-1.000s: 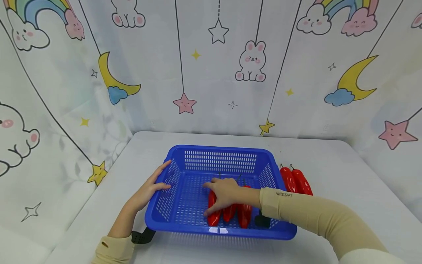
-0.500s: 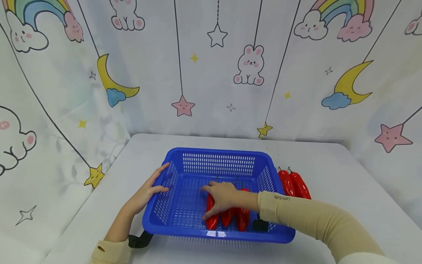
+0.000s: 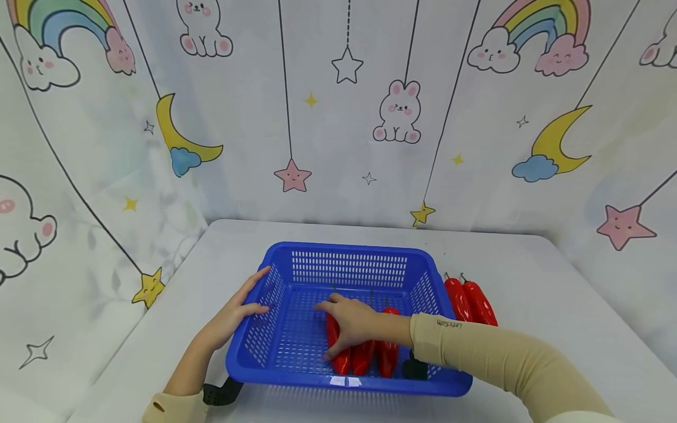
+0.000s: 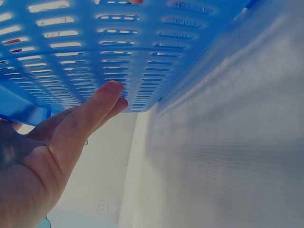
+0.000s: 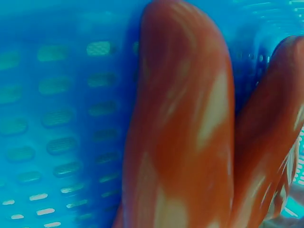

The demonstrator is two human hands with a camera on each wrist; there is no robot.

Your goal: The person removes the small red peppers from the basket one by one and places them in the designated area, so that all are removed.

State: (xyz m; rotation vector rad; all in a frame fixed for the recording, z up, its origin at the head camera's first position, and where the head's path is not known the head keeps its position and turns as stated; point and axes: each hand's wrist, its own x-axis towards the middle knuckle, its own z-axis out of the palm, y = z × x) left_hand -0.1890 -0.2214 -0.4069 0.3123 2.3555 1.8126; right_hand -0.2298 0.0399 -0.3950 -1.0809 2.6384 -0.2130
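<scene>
A blue slotted plastic basket (image 3: 349, 252) sits on the white table, with three glossy red chili peppers side by side near its front. My right hand (image 3: 354, 322) reaches in and grips the leftmost pepper (image 3: 340, 359), its thumb and fingers over the left side. The middle pepper (image 3: 362, 358) and the right pepper (image 3: 388, 352) lie beside it, partly under the hand and wrist. Large in the right wrist view is a pepper (image 5: 183, 123). My left hand (image 3: 233, 317) rests against the basket's left side, fingers extended; the left wrist view shows them at the slotted outer wall (image 4: 114, 57).
Red peppers (image 3: 478, 302) lie on the table outside the basket's right side, partly behind my right sleeve. A dark wrist device (image 3: 415, 369) hangs under the right wrist inside the basket, another (image 3: 222, 392) by the left. A printed curtain (image 3: 338, 129) surrounds the white table (image 3: 497, 247).
The leftmost pepper's stem end has swung left with my right hand, so the pepper leans away from its neighbour. The left hand keeps its place on the basket; the head view has tilted slightly.
</scene>
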